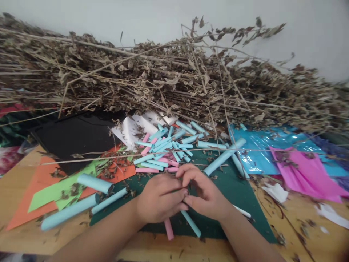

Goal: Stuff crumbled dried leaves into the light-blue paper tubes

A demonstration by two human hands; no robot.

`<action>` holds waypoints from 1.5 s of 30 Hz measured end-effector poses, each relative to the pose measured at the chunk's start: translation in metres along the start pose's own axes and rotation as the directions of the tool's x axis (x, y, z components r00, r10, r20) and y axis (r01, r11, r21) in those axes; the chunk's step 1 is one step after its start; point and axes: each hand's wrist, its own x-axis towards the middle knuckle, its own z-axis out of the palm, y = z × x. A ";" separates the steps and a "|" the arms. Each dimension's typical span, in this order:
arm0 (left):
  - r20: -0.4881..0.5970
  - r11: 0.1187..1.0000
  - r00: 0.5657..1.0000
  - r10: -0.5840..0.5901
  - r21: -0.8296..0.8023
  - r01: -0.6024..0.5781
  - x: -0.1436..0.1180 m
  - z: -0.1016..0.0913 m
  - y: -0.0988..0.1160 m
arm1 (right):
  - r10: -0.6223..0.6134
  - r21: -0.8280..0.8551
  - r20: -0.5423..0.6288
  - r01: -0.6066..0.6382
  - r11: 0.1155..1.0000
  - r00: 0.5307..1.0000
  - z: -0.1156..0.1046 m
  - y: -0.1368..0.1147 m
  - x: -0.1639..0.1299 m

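Hands meet low in the middle of the worktop [21, 182], both forearms coming in from the bottom edge. The left hand [159, 198] lies knuckles up with its fingers curled inward, and the right hand [204, 193] bends over from the other side, fingertips pressed against the left's; together they pinch something small between them that is too hidden to name. A pink paper roll [169, 229] and a light blue paper roll [191, 223] stick out from beneath the hands, slanting toward the near edge, but whether either hand actually grips them cannot be told. Both rolls are thin, tightly wound tubes of plain coloured paper. They lie on a dark green mat [240, 196], which also carries a loose pile of blue and pink rolls [166, 149] just beyond the hands. Left of the mat sit orange and lime paper sheets [43, 189] with longer blue tubes [94, 183] on them. Farther back, a heap of dry leafy branches [169, 80] spans the worktop.
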 end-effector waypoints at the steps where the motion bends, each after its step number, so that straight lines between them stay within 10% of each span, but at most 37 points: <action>1: -0.006 1.000 1.000 -0.003 0.016 0.003 0.001 0.001 0.001 | 0.023 0.038 0.012 -0.024 0.999 1.000 0.001 -0.001 0.000; 10: -0.088 0.914 0.965 -0.247 -0.352 0.202 -0.007 0.016 0.012 | 0.293 0.397 0.151 -0.329 0.857 0.944 0.003 -0.015 0.002; 18: 0.071 0.775 0.880 -0.469 -0.446 0.448 -0.009 0.022 0.018 | 0.500 0.134 0.207 -0.531 0.837 0.841 0.004 -0.025 0.010; 23: 0.102 0.720 0.863 -0.496 -0.507 0.474 -0.009 0.022 0.013 | 0.304 0.288 0.130 -0.329 0.899 0.944 -0.018 -0.016 -0.010; 25: 0.027 0.726 0.879 -0.476 -0.552 0.410 -0.008 0.021 0.011 | 0.283 0.053 -0.056 -0.280 0.958 0.957 -0.031 -0.011 -0.026; 29: -0.127 0.810 0.915 -0.384 -0.522 0.268 -0.005 0.020 0.008 | 0.352 -0.729 -0.251 -0.415 0.544 0.902 -0.040 0.001 -0.053; 31: -0.134 0.866 0.935 -0.327 -0.439 0.240 -0.005 0.019 0.007 | 0.379 -0.849 -0.246 -0.387 0.360 0.892 -0.036 0.007 -0.061; 35: -0.090 0.915 0.975 -0.204 -0.371 0.157 -0.006 0.014 0.008 | 0.381 -0.899 -0.236 -0.350 0.263 0.894 -0.027 0.014 -0.068; 39: -0.099 0.838 0.947 -0.304 -0.501 0.217 -0.005 0.016 0.009 | 0.408 -0.825 -0.224 -0.396 0.404 0.885 -0.032 0.008 -0.069; 42: -0.068 0.657 0.885 -0.460 -0.697 0.288 -0.004 0.022 0.010 | 0.334 -0.484 -0.357 -0.479 0.732 0.872 -0.035 -0.009 -0.061; 45: 0.033 0.574 0.896 -0.444 -0.757 0.312 -0.003 0.026 0.010 | 0.074 0.006 -0.627 -0.090 0.996 0.776 -0.028 -0.034 -0.041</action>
